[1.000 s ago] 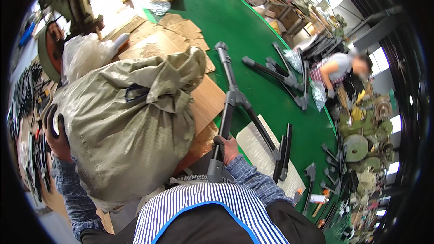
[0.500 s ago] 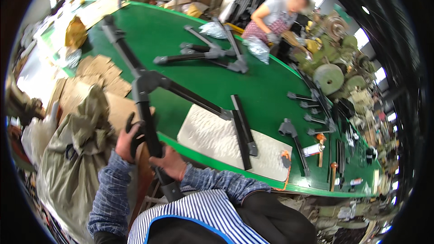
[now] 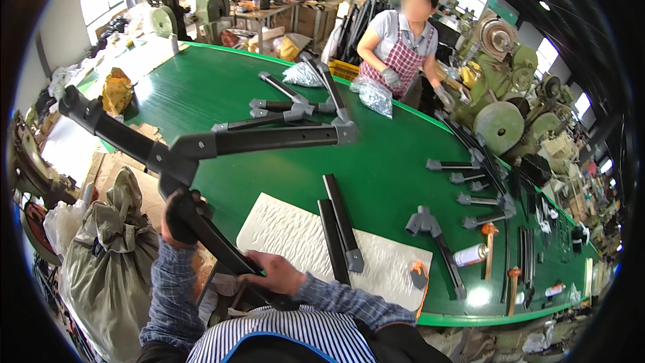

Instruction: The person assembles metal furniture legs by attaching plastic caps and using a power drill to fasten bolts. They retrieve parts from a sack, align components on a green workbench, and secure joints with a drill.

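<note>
Basically, L grip (image 3: pixel 180 218) & R grip (image 3: pixel 277 273) wrapped round blk frame (image 3: pixel 269 140); white can (image 3: pixel 469 255) print illegible.

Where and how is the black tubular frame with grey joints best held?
Probably by its straight black lower tube, from both sides, with the left hand nearer the dark grey forked joint and the right hand nearer the body: this slim length slopes toward the wearer, while two long branches spread beyond.

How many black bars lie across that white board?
2: the left bar and, beside it, the right bar with a grey end fitting. None looks hidden.
</note>
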{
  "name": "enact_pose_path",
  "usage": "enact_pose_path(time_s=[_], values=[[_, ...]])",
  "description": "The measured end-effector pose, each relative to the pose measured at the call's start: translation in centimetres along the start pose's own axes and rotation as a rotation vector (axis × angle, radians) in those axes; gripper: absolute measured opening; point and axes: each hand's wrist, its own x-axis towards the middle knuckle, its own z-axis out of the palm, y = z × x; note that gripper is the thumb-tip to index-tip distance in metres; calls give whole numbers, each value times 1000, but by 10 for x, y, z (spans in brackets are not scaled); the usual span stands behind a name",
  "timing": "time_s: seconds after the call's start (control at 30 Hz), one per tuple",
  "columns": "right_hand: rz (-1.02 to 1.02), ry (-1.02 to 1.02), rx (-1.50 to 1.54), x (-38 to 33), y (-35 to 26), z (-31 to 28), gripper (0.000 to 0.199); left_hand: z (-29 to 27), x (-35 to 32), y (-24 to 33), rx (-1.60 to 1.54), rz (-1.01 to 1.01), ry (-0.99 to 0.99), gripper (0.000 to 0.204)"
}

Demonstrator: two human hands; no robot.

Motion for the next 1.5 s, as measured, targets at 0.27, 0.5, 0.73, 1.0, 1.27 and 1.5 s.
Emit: enact_pose_path(time_s=[0.27,0.5,0.73,1.0,1.27,1.5], values=[[472,486,-752,-119,140,-74,72,14,-15,-66,67,3,132,21],[655,350,-676,-147,190,-87,76,43,-18,-112,77,57,111,22],[606,311,-740,-144,176,-100,87,49,-15,-142,-5,-105,236,28],[770,110,-771,-93,157,-81,100,54,12,-159,18,-108,181,19],[844,298,-876,-107,169,-108,87,-4,12,-156,84,-170,322,30],[909,413,-799,-120,177,-107,88,-22,43,-154,-70,-211,-66,22]])
